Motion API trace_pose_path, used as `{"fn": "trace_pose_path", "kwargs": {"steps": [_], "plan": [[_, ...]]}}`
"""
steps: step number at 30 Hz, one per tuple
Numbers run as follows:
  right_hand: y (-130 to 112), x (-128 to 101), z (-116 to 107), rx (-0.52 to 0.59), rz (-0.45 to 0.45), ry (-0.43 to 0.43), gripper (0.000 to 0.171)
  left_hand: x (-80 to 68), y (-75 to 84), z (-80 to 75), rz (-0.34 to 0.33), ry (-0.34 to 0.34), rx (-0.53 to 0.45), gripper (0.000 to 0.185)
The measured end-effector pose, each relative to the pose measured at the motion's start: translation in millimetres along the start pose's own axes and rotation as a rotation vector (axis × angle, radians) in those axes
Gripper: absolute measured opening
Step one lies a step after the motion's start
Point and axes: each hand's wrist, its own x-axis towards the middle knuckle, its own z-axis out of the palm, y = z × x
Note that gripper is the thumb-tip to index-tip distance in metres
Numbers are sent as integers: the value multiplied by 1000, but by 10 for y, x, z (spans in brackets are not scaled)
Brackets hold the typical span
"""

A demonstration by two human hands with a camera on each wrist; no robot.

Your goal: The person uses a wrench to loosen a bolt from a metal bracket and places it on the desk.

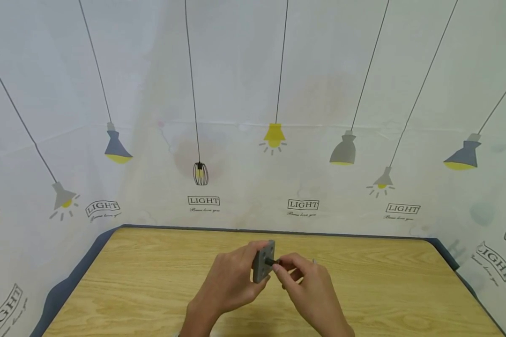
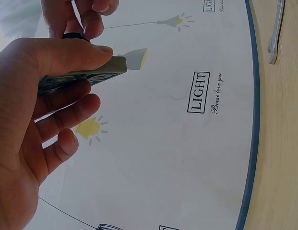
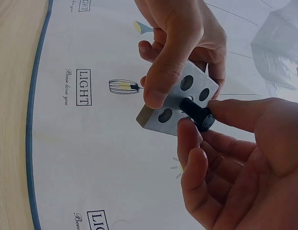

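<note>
- Centrally, above the near middle of a wooden table (image 1: 152,281), two bare hands meet around a small grey metal plate (image 1: 263,262).
- The left hand (image 1: 232,281) grips the plate by its edges: the thumb (image 3: 163,81) lies curled across the face turned toward the right hand, and the other fingers (image 2: 67,112) curl behind the opposite face.
- The plate is square, stands on edge, lifted clear of the table, and has several round holes in it.
- A black bolt (image 3: 196,112) sits in the plate's middle hole, its head sticking out to the right of the plate.
- The right hand (image 1: 309,285) pinches the bolt head between thumb (image 3: 244,112) and forefinger (image 3: 189,139); the remaining fingers are loosely curled beneath.
- The bolt head therefore lies right at the right hand's fingertips, and the plate just beyond them, touching only the left hand.
- A silver wrench (image 2: 276,31) lies flat on the table, to the right of the hands and apart from them.
- A white curtain (image 1: 253,117) printed with hanging lamps and the word LIGHT surrounds the far and side edges of the table.
</note>
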Motion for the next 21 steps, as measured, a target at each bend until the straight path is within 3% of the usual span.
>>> {"fn": "trace_pose_path", "kwargs": {"steps": [21], "plan": [[0,-9,-5,-12,-74,26,17,8,11,-22,-11,-5,-10,69]]}}
